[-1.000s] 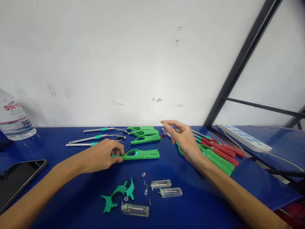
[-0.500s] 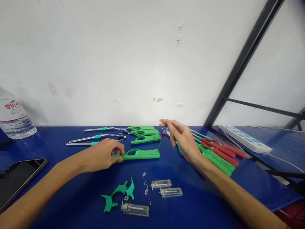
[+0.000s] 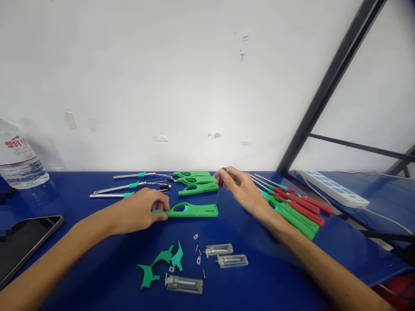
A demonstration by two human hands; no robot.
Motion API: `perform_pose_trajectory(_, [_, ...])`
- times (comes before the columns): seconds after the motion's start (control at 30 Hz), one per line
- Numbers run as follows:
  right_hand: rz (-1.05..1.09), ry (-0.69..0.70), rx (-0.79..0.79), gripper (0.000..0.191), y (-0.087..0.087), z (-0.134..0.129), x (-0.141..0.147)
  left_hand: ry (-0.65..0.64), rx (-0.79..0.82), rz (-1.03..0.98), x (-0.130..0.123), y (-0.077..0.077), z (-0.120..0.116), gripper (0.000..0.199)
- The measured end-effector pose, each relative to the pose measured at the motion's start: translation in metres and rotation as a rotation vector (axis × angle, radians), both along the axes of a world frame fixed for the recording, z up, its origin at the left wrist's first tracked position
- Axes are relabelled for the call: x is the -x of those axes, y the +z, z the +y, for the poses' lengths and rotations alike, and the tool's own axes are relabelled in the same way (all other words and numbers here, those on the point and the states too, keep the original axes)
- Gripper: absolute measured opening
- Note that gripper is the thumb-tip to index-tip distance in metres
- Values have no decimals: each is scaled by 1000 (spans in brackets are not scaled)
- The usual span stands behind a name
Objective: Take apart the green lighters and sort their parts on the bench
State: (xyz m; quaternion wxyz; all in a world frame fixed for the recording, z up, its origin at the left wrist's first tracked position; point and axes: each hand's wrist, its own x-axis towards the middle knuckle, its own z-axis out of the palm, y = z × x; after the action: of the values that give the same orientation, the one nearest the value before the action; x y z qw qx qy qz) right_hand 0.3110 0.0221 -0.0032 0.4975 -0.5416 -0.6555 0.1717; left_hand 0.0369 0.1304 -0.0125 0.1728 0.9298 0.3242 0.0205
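The green handle (image 3: 197, 210) is laid flat on the blue surface (image 3: 259, 268), its narrow end pinched by the left hand (image 3: 142, 211). The screwdriver (image 3: 218, 196), thin-shafted, is held tilted, tip at the handle's wide end.

Water bottle (image 3: 22, 157) at left on the counter (image 3: 123, 263) | white label (image 3: 16, 149): large red Chinese characters, partly cut by its curve, not surely legible | fainter grey lettering just beneath: too blurred to read
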Motion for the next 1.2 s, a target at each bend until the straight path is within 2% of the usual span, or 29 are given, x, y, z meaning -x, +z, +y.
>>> perform_pose_trajectory(0.17, [20, 87, 22, 37, -7, 3, 0, 2, 15, 4, -1, 1, -2, 23])
perform_pose_trajectory(0.27, [-15, 57, 84, 39, -8, 2, 0, 1, 22, 7, -1, 2, -3, 23])
perform_pose_trajectory(0.43, [-517, -93, 256, 37, 0, -6, -4, 5, 19, 5, -1, 4, -4, 23])
perform_pose_trajectory(0.53, [-682, -114, 356, 30, 2, -7, -8, 4, 22, 5, 0, 3, -3, 23])
perform_pose_trajectory(0.7, [-699, -82, 395, 24, 0, -7, -10, 10, 22, 15, -1, 3, -3, 23])
perform_pose_trajectory(0.97, [-695, -48, 394, 29, 1, -10, -6, 17, 31, 9, -2, 4, -4, 24])
perform_pose_trajectory(1.2, [-655, -24, 423, 12, -9, -4, -11, 15, 31, 5, -2, 3, -3, 22])
